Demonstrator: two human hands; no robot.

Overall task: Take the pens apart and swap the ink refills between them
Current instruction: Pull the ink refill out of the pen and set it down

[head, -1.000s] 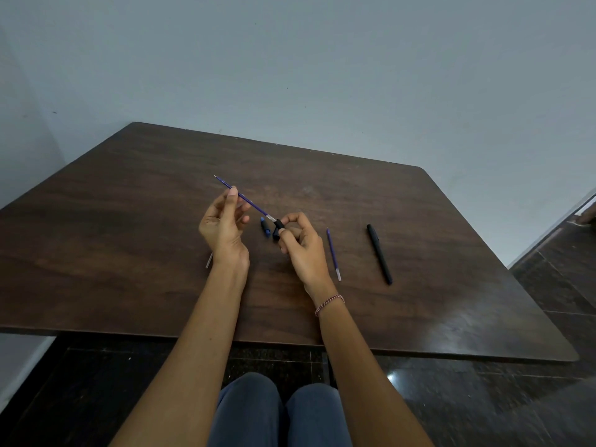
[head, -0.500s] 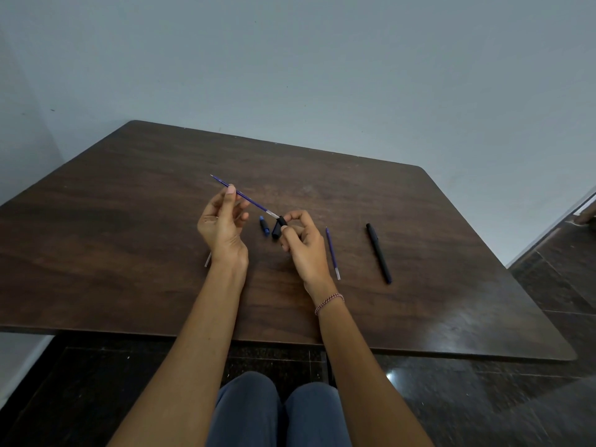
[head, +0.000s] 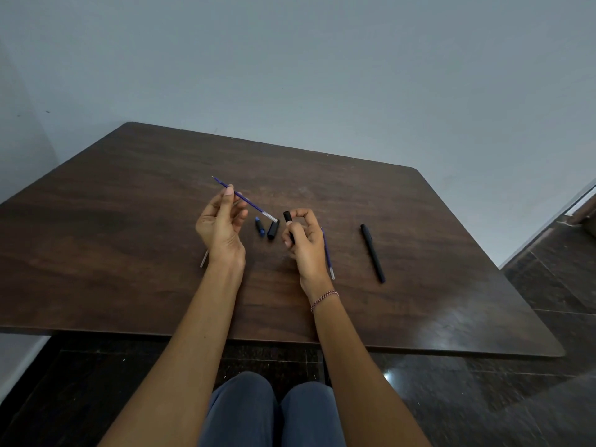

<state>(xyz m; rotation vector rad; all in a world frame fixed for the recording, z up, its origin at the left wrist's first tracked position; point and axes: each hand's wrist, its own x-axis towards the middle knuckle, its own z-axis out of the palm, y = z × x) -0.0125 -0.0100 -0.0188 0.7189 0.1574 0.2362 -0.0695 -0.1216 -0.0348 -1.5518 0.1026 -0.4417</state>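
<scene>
Pens apart, refill and barrel in hand

Left hand [head: 222, 227] pinches a blue refill [head: 246, 200]; between the grips lie two caps [head: 267, 228]; right hand [head: 304, 241] grasps a black barrel [head: 288, 221], a second refill [head: 328, 254] and black pen [head: 372, 253] beyond it on the surface [head: 129, 221]. No writing legible.

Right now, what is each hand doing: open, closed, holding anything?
Left hand: closed on a blue ink refill, pinched at the fingertips.
Right hand: closed around a black pen barrel.

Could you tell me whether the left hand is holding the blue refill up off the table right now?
Yes, the left hand pinches the blue refill in its fingertips, and the refill slants in the air above the table.
</scene>
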